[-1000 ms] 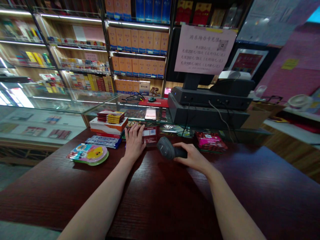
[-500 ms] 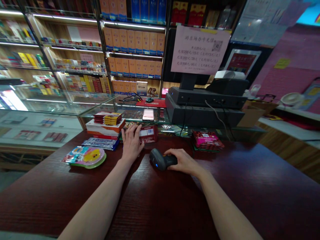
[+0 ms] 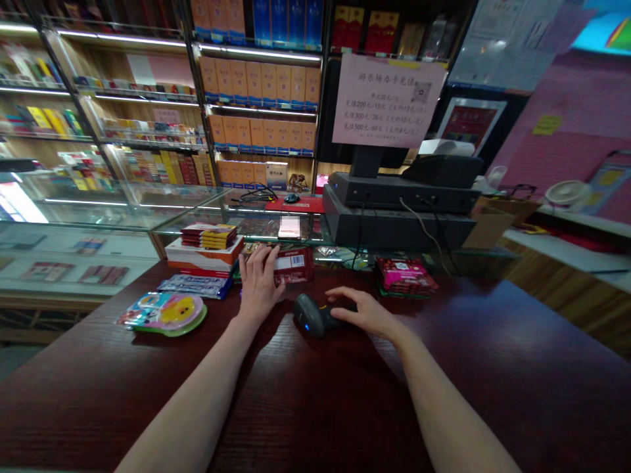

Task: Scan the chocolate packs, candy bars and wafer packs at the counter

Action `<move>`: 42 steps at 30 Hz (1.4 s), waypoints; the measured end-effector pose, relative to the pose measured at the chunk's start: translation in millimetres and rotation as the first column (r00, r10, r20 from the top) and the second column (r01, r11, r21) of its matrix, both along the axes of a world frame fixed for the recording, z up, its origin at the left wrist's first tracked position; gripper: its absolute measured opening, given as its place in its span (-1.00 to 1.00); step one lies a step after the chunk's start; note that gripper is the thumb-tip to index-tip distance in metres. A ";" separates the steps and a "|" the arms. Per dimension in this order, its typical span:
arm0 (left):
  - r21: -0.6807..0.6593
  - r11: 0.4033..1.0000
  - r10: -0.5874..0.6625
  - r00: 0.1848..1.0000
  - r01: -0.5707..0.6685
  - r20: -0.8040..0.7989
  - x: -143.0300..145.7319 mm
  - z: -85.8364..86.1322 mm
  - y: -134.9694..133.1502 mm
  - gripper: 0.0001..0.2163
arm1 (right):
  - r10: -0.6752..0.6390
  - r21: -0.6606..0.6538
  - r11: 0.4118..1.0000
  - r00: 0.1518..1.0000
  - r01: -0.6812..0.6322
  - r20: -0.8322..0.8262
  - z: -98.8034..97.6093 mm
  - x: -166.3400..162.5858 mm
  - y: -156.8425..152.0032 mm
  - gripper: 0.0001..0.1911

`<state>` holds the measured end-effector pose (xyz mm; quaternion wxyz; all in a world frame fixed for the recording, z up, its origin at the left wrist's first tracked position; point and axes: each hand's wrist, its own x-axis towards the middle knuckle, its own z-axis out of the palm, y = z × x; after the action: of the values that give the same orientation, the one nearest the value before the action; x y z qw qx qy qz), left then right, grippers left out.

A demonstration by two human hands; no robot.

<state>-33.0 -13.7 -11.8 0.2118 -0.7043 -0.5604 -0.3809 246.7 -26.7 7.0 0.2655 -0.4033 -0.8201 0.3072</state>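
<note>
My left hand [image 3: 259, 282] lies with its fingers stretched over the left part of a dark red packet [image 3: 298, 264] that has a white barcode label. What is under the palm is hidden. A dark grey barcode scanner [image 3: 310, 316] with a small blue light lies on the table, its head pointing left. Above its handle, my right hand [image 3: 365, 310] is open, the fingers loose and apart; whether a fingertip still touches the handle I cannot tell. Left of my left hand are a blue-and-white packet [image 3: 197, 286] and a blister-packed toy [image 3: 165, 312] with a yellow figure.
Red and yellow packets [image 3: 210, 235] lie on a white-and-orange box [image 3: 204, 255]. A stack of red-pink packets [image 3: 404, 276] sits at the right. Behind the brown table [image 3: 315, 407] stand a glass counter [image 3: 236, 213], a cash register [image 3: 399, 210] and shelves of boxes.
My right hand has loosened its fingers from the scanner's handle and lifted slightly. The scanner now lies on the table. My left hand stays over the dark red packet.
</note>
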 end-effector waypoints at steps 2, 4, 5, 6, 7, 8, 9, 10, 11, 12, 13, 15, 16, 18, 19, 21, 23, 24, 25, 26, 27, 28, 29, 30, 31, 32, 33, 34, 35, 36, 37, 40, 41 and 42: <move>0.003 1.000 -0.014 1.000 0.014 -0.006 2.8 2.5 -2.0 -0.21 | -0.086 0.000 0.996 0.988 0.087 -0.131 -2.8 -1.9 3.5 -0.62; 0.014 0.999 -0.034 0.999 0.034 -0.018 6.1 5.2 -4.2 -0.20 | -0.185 0.016 0.981 0.953 0.194 -0.238 -6.7 -6.3 6.9 -0.61; 0.021 0.999 -0.047 0.999 0.047 -0.026 7.8 6.6 -5.4 -0.19 | -0.224 0.015 0.971 0.932 0.238 -0.286 -8.2 -9.1 8.1 -0.60; 0.028 0.998 -0.062 0.997 0.063 -0.034 9.6 8.1 -6.6 -0.18 | -0.250 0.013 0.963 0.914 0.268 -0.320 -9.1 -11.9 9.0 -0.58; 0.033 0.996 -0.078 0.996 0.080 -0.041 11.5 9.6 -8.0 -0.18 | -0.269 0.012 0.957 0.898 0.291 -0.348 -9.2 -14.7 9.4 -0.55; 0.038 0.995 -0.093 0.995 0.095 -0.047 13.5 11.1 -9.4 -0.17 | -0.281 0.013 0.951 0.886 0.307 -0.368 -8.7 -17.2 9.4 -0.52; 0.042 0.993 -0.107 0.993 0.109 -0.054 15.6 12.5 -10.8 -0.18 | -0.291 0.015 0.947 0.877 0.321 -0.383 -7.6 -19.4 9.1 -0.50; 0.045 0.992 -0.118 0.991 0.121 -0.060 17.7 13.8 -12.2 -0.18 | -0.300 0.015 0.943 0.867 0.333 -0.398 -6.3 -21.3 8.7 -0.48; 0.049 0.990 -0.127 0.990 0.130 -0.065 19.8 14.8 -13.5 -0.19 | -0.305 0.013 0.940 0.859 0.340 -0.412 -5.0 -22.9 8.3 -0.46; 0.056 0.989 -0.135 0.988 0.139 -0.069 21.9 15.6 -14.6 -0.20 | -0.309 0.006 0.939 0.850 0.344 -0.427 -3.8 -24.4 7.9 -0.45; 0.064 0.987 -0.141 0.987 0.146 -0.073 23.8 16.1 -15.4 -0.21 | -0.312 -0.005 0.938 0.841 0.346 -0.442 -3.0 -25.6 7.7 -0.45; 0.073 0.985 -0.152 0.985 0.157 -0.077 26.7 16.4 -16.1 -0.22 | -0.322 -0.027 0.936 0.826 0.350 -0.463 -2.5 -28.1 7.8 -0.46; 0.075 0.984 -0.156 0.985 0.162 -0.077 27.8 16.2 -16.1 -0.23 | -0.329 -0.037 0.934 0.818 0.355 -0.471 -2.7 -29.4 8.0 -0.48; 0.074 0.983 -0.161 0.984 0.166 -0.076 28.9 15.5 -15.7 -0.23 | -0.341 -0.050 0.930 0.805 0.364 -0.486 -3.4 -32.1 8.5 -0.50; 0.070 0.983 -0.162 0.984 0.168 -0.076 29.1 15.1 -15.4 -0.23 | -0.344 -0.051 0.928 0.801 0.368 -0.490 -3.8 -33.4 8.7 -0.52; 0.059 0.983 -0.166 0.983 0.171 -0.081 28.8 14.2 -14.4 -0.23 | -0.354 -0.041 0.923 0.799 0.383 -0.486 -4.6 -36.1 9.0 -0.58; 0.049 0.984 -0.166 0.983 0.170 -0.078 27.9 13.2 -13.3 -0.22 | -0.377 -0.021 0.909 0.801 0.416 -0.466 -5.3 -38.4 9.1 -0.65; 0.048 0.985 -0.163 0.984 0.167 -0.071 27.4 12.8 -12.6 -0.22 | -0.387 -0.012 0.903 0.801 0.430 -0.457 -5.7 -39.4 9.1 -0.66; 0.048 0.986 -0.158 0.986 0.161 -0.062 27.0 12.4 -11.9 -0.22 | -0.393 -0.006 0.899 0.801 0.438 -0.452 -6.0 -40.2 9.1 -0.66; 0.048 0.987 -0.151 0.987 0.153 -0.051 26.5 12.1 -11.1 -0.23 | -0.396 -0.003 0.897 0.799 0.442 -0.452 -6.3 -41.0 9.1 -0.66; 0.044 0.988 -0.144 0.989 0.145 -0.042 26.2 11.8 -10.3 -0.23 | -0.397 -0.003 0.896 0.797 0.444 -0.455 -6.6 -41.7 9.1 -0.65; 0.036 0.990 -0.135 0.990 0.137 -0.034 26.0 11.6 -9.5 -0.23 | -0.398 -0.003 0.894 0.794 0.447 -0.460 -6.8 -42.4 9.1 -0.65; 0.024 0.992 -0.126 0.992 0.127 -0.029 25.8 11.5 -8.7 -0.23 | -0.401 -0.002 0.892 0.788 0.452 -0.467 -6.9 -42.9 9.1 -0.65; 0.009 0.993 -0.116 0.993 0.117 -0.027 25.8 11.3 -7.9 -0.22 | -0.403 0.000 0.889 0.783 0.458 -0.473 -7.0 -43.5 9.2 -0.65; -0.008 0.995 -0.105 0.994 0.104 -0.026 25.8 11.0 -7.2 -0.21 | -0.406 0.003 0.886 0.779 0.464 -0.478 -7.1 -43.9 9.2 -0.65; -0.024 0.996 -0.092 0.995 0.091 -0.024 25.8 10.5 -6.5 -0.21 | -0.408 0.005 0.884 0.776 0.468 -0.482 -7.2 -44.2 9.3 -0.66; -0.040 0.996 -0.080 0.997 0.079 -0.023 25.8 9.9 -5.9 -0.20 | -0.411 0.006 0.882 0.773 0.472 -0.483 -7.3 -44.3 9.4 -0.66; -0.055 0.996 -0.073 0.997 0.071 -0.020 25.7 9.2 -5.2 -0.19 | -0.415 0.006 0.879 0.770 0.477 -0.484 -7.5 -44.4 9.6 -0.66; -0.069 0.995 -0.072 0.997 0.071 -0.015 25.5 8.3 -4.4 -0.18 | -0.421 0.005 0.876 0.768 0.483 -0.483 -7.8 -44.2 9.9 -0.66; -0.079 0.994 -0.080 0.997 0.079 -0.005 25.1 7.3 -3.4 -0.18 | -0.428 0.003 0.872 0.765 0.489 -0.482 -8.1 -43.9 10.4 -0.66; -0.086 0.992 -0.097 0.995 0.097 0.006 24.6 6.3 -2.3 -0.17 | -0.434 -0.001 0.870 0.763 0.493 -0.479 -8.7 -43.5 10.9 -0.66; -0.096 0.977 -0.186 0.982 0.189 0.036 21.8 3.7 1.7 -0.16 | -0.452 -0.018 0.865 0.761 0.502 -0.465 -11.1 -41.4 13.4 -0.66; -0.098 0.971 -0.217 0.975 0.220 0.039 20.5 3.1 3.0 -0.15 | -0.459 -0.021 0.862 0.759 0.507 -0.461 -12.0 -40.6 14.4 -0.66; -0.102 0.963 -0.246 0.969 0.248 0.038 19.2 2.7 4.1 -0.14 | -0.466 -0.022 0.857 0.756 0.515 -0.459 -13.0 -39.8 15.4 -0.65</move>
<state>-13.8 -9.7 -9.1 0.1177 -0.7741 -0.4903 -0.3828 206.8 -11.3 -6.0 0.5393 -0.5075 -0.6166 0.2672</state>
